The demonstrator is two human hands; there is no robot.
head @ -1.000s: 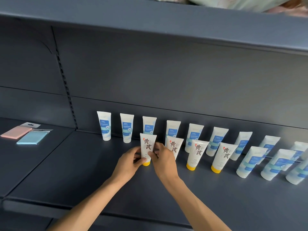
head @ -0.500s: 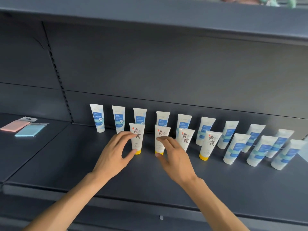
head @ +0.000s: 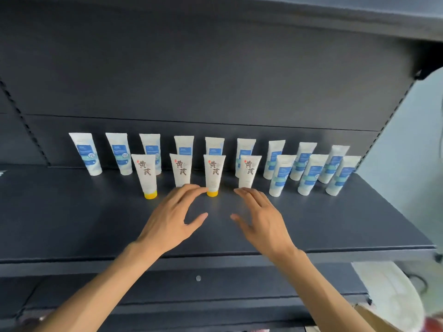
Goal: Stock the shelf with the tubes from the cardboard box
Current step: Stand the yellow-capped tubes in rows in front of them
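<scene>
While I look down at the shelf, this is what I see.
Tubes: four white tubes (head: pixel 214 174) with dark brush characters stand cap-down in a front row on the shelf (head: pixel 72 224); yellow caps show on the first and third from the left, the other two caps are hidden behind my fingertips.
Blue tubes: a back row of white tubes with blue labels (head: pixel 85 153) stands along the rear wall, upright on their caps; at the right, three more blue-labelled tubes (head: pixel 282 174) stand in front of that row, in line with the brush-character ones.
Left hand: my left hand (head: pixel 171 218) hovers over the shelf just in front of the second and third brush-character tubes, fingers spread and relaxed, thumb out to the right, gripping nothing; whether the fingertips touch a tube I cannot tell.
Right hand: my right hand (head: pixel 261 220) is likewise spread and slack, holding nothing, its fingertips just in front of the fourth brush-character tube; contact I cannot tell.
Hands together: they sit apart from each other, with the third tube's yellow cap between their fingertips.
Box: a brown cardboard corner (head: pixel 374 318) shows at the lower right, below the shelf.
Shelving: dark grey back panel (head: pixel 215 75) and an upper shelf (head: pixel 311 13) overhead.
</scene>
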